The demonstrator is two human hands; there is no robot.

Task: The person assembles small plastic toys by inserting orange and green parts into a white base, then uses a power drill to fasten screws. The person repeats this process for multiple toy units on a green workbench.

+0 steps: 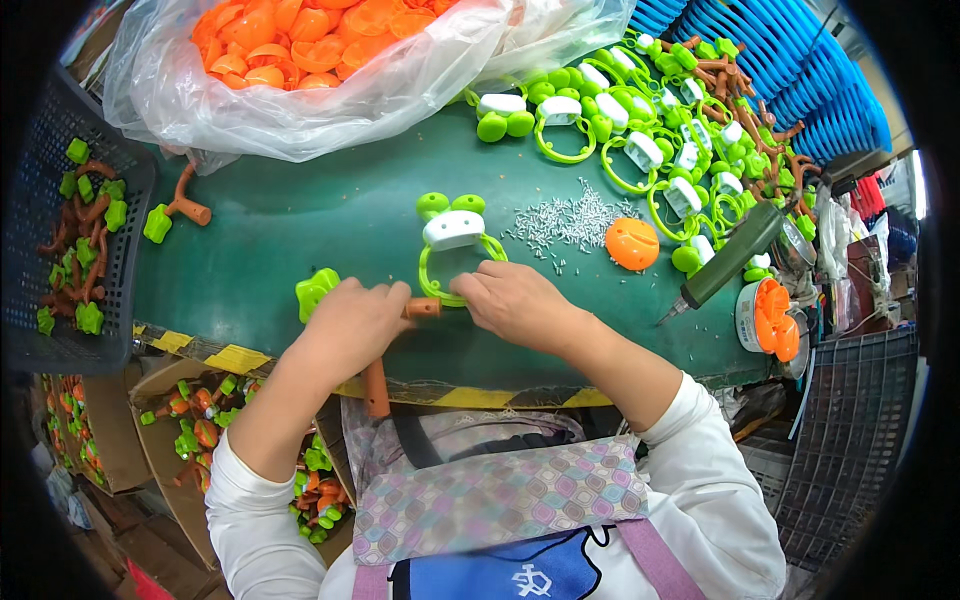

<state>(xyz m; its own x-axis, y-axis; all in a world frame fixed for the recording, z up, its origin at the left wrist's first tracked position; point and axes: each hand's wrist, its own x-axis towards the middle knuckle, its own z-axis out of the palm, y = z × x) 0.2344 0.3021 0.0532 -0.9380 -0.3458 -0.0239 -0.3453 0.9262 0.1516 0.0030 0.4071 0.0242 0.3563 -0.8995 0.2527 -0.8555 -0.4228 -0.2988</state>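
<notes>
My left hand [355, 328] is closed round a brown plastic branch [374, 385] whose green leaf-shaped end [317, 292] sticks out at the left. The branch's short stub [424, 307] points right, up against the lower edge of a green ring part [424, 272]. That ring carries a white block [453, 231] with two green knobs on top. My right hand [515, 305] pinches the ring at its lower right. Just beyond lie a heap of small silver screws [570, 222] and an orange half shell [632, 244]. A dark green power screwdriver [735, 255] rests further right, untouched.
Behind are a clear plastic bag [300, 130] of orange shells and a pile of green ring parts [640, 150]. A grey basket [140, 250] of branches stands left, and a loose branch [187, 208] lies beside it. A tub [746, 318] with orange pieces sits at right.
</notes>
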